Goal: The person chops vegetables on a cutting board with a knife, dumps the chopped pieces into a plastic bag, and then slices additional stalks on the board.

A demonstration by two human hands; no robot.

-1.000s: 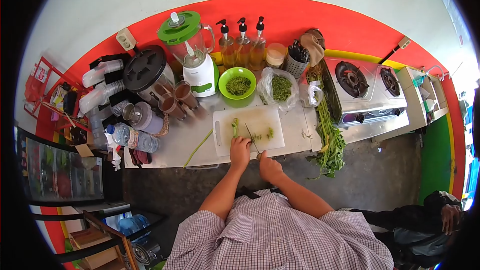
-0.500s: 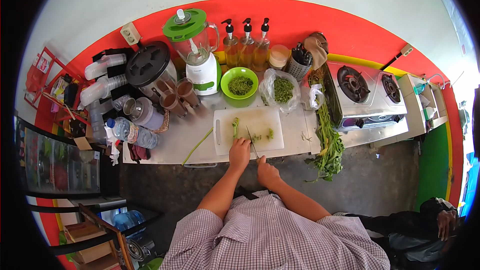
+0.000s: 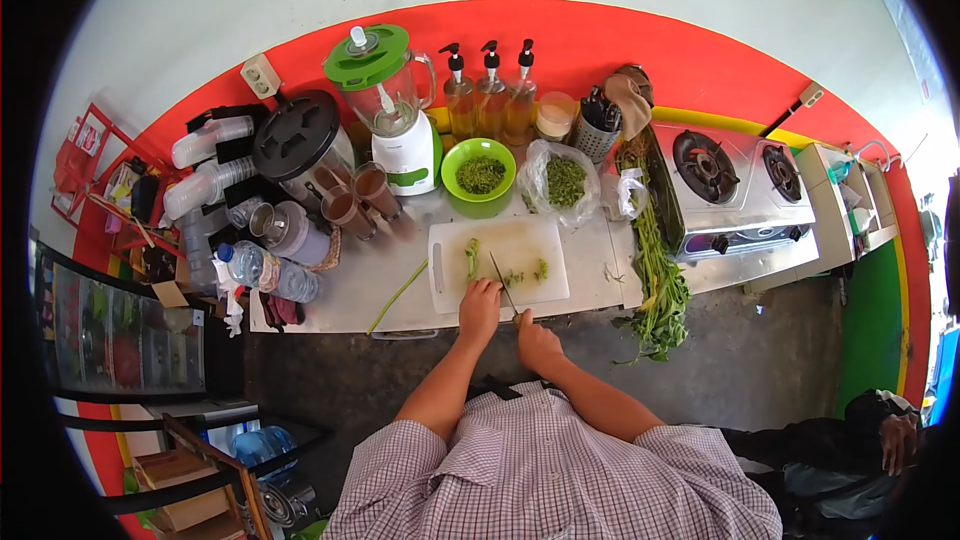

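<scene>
My left hand (image 3: 480, 302) rests on the white cutting board (image 3: 446, 292) with its fingers curled down over a green leafy stalk (image 3: 472, 258), whose upper end shows beyond the fingertips. My right hand (image 3: 540, 342) is closed round the handle of a knife (image 3: 502, 277) at the board's front edge. The blade points away from me, close beside my left fingertips. Small chopped greens (image 3: 541, 269) lie to the right of the blade. A long bare stem (image 3: 398, 295) lies on the counter left of the board.
Behind the board stand a green bowl (image 3: 480, 202) and a plastic bag of chopped greens (image 3: 562, 185). A leafy bunch (image 3: 655, 290) hangs over the counter edge beside the gas stove (image 3: 745, 225). A blender (image 3: 405, 155), bottles and brown cups (image 3: 345, 212) stand at back and left.
The whole view has shifted slightly. Both hands, the knife and the greens keep nearly the same places on the board.
</scene>
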